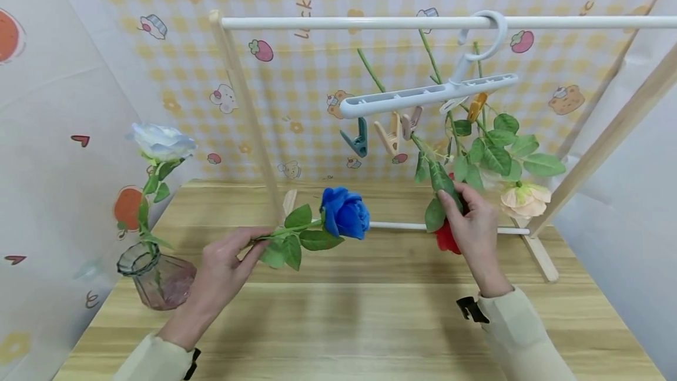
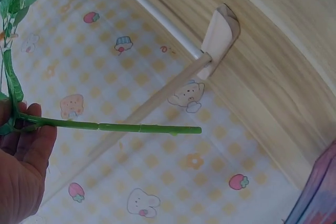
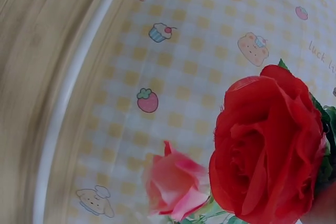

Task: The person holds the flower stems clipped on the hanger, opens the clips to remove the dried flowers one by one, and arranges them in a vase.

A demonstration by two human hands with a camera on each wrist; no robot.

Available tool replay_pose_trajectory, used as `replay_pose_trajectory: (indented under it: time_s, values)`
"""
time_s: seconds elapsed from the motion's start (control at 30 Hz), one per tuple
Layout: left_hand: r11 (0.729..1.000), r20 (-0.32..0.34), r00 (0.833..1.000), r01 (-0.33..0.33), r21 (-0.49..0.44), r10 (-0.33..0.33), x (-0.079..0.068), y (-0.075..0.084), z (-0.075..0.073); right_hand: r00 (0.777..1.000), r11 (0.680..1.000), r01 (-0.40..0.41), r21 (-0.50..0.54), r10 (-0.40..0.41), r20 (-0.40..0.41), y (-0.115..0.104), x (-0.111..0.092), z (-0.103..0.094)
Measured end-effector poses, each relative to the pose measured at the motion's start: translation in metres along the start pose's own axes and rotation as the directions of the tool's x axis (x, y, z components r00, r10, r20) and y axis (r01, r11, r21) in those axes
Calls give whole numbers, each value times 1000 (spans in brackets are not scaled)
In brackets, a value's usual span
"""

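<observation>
My left hand (image 1: 227,260) pinches the stem of a blue rose (image 1: 346,214) between thumb and fingers, its bloom pointing right. In the left wrist view the bare end of the green stem (image 2: 126,127) sticks out past the fingertips. My right hand (image 1: 474,225) grips a red rose (image 1: 446,240) by the leaves and stem just above its bloom. That rose hangs head down below a pale pink clothespin (image 1: 411,122) on the light blue hanger (image 1: 402,99). The bloom (image 3: 268,150) fills much of the right wrist view.
The hanger hooks over a white rod (image 1: 344,23) on a wooden frame. Teal (image 1: 357,137) and beige (image 1: 389,134) clothespins hang from it. A peach rose (image 1: 525,200) hangs at right; a pink one (image 3: 176,184) shows behind. A glass vase (image 1: 164,281) at left holds a pale blue rose (image 1: 164,141).
</observation>
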State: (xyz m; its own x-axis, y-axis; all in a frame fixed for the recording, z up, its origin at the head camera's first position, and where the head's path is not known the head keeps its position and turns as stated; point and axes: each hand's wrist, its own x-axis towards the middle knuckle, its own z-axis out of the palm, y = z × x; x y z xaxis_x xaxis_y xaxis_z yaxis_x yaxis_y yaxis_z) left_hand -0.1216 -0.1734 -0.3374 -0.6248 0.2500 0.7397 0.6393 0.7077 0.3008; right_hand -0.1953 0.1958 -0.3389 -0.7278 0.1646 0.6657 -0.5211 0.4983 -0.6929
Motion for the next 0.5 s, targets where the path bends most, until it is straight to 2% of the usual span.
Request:
replay_pose_trajectory:
  time_s: [0.2, 0.33, 0.5]
  values:
    - [995, -44, 995, 95, 42, -93, -5, -4, -16, 1000, 1000, -19, 24, 19, -11, -3, -3, 0]
    - [992, -123, 986, 118, 43, -112, -5, -10, -26, 999, 999, -41, 23, 41, -11, -4, -4, 0]
    - [984, -231, 960, 173, 38, -160, -3, -18, -42, 999, 999, -35, 31, 35, -2, -4, -4, 2]
